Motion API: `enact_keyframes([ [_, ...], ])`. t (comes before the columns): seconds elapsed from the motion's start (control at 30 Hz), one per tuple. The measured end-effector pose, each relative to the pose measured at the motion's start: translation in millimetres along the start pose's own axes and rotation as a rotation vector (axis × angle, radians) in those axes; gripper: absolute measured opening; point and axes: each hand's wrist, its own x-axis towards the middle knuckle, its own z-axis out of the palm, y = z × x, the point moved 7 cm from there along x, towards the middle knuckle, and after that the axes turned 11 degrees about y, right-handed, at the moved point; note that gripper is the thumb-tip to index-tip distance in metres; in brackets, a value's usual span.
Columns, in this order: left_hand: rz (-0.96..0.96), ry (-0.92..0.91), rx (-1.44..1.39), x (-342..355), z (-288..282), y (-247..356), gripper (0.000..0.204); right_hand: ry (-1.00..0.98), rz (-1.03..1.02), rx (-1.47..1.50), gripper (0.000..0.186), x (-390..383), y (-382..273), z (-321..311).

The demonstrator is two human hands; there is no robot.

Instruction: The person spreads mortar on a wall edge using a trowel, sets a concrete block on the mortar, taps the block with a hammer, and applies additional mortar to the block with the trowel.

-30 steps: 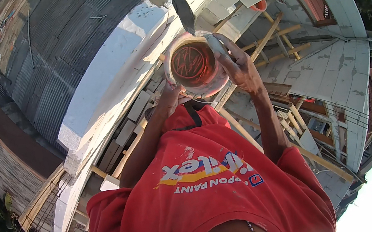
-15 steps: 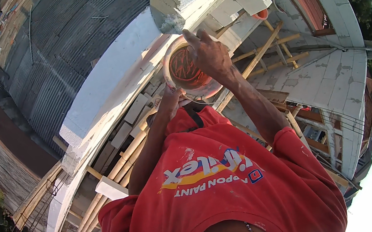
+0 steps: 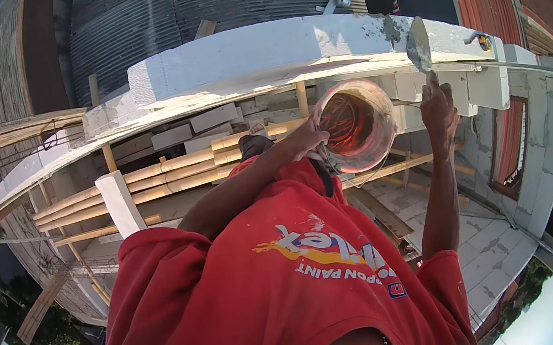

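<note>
My left hand [image 3: 307, 138] grips the rim of an orange-red bucket [image 3: 381, 134] at its left side. The bucket is tilted, its mouth facing up toward me and its inside streaked; how much mortar lies in it I cannot tell. In my right hand [image 3: 438, 109] is a trowel [image 3: 419, 46], fingers closed round its handle. Its grey, mortar-smeared blade points away from me, over the right part of a white block wall [image 3: 235, 59]. Just left of the blade, a grey mortar patch [image 3: 391, 29] shows on the blocks.
Bamboo poles [image 3: 168, 178] and an upright pale block [image 3: 122, 204] stand at the left. Beyond the wall lies a corrugated metal roof [image 3: 211, 0]. A yellow-and-blue object [image 3: 484, 42] rests on the wall's right end. A drop with timber [image 3: 393, 171] opens below right.
The view has turned. My right hand has carried the trowel from above the bucket out to the right, over the wall. The bucket stays in my left hand, its mouth more exposed.
</note>
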Motion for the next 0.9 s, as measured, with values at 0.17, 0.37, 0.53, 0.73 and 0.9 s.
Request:
enact_keyframes([
  [0.17,-0.001,0.08,-0.135,9.3,-20.7,-5.3,0.056,0.048,-0.123,0.13,0.042,-13.5,-43.1,5.8],
  [0.37,-0.082,0.177,-0.333,20.5,-55.6,-33.8,0.051,-0.156,-0.174,0.295,0.044,-55.3,-153.3,-18.2],
  [0.53,-0.189,0.301,-0.576,20.3,-90.4,-81.8,0.047,-0.01,-0.59,0.443,0.047,-71.3,-196.5,-50.0],
  [0.73,-0.282,0.494,-0.973,2.0,-141.2,-159.6,0.042,-0.972,-0.146,1.012,0.053,-126.3,-225.6,-34.9],
  [0.9,-0.238,0.785,-1.368,-41.7,-180.4,-220.3,0.025,-1.414,-0.1,1.158,0.049,-173.2,-269.5,-1.8],
])
